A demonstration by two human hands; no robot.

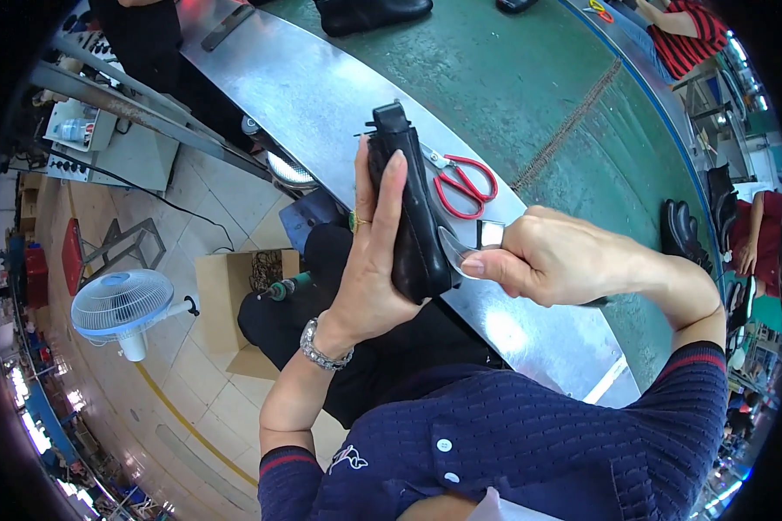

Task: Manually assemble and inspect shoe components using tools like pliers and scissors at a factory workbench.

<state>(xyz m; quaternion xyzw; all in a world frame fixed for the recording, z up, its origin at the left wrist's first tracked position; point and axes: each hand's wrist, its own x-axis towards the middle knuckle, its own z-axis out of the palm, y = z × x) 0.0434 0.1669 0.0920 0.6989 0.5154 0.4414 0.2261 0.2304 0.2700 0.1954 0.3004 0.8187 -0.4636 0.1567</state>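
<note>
Two hands — left hand [375,260] gripping black shoe [408,208], right hand [552,256] pinching blade [454,249]

Red-handled scissors [465,184] on the metal bench [321,95] — fan [122,304] below.

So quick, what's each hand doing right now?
Left hand: closed around a black shoe, holding it upright.
Right hand: closed on a small clear curved tool whose tip touches the shoe.

My left hand [375,260] holds the black leather shoe [408,208] upright over the near edge of the curved steel workbench [321,95]. My right hand [552,256] is just right of it, pressing a clear curved blade [456,252] against it. Red-handled scissors [465,184] lie on the bench behind.
</note>
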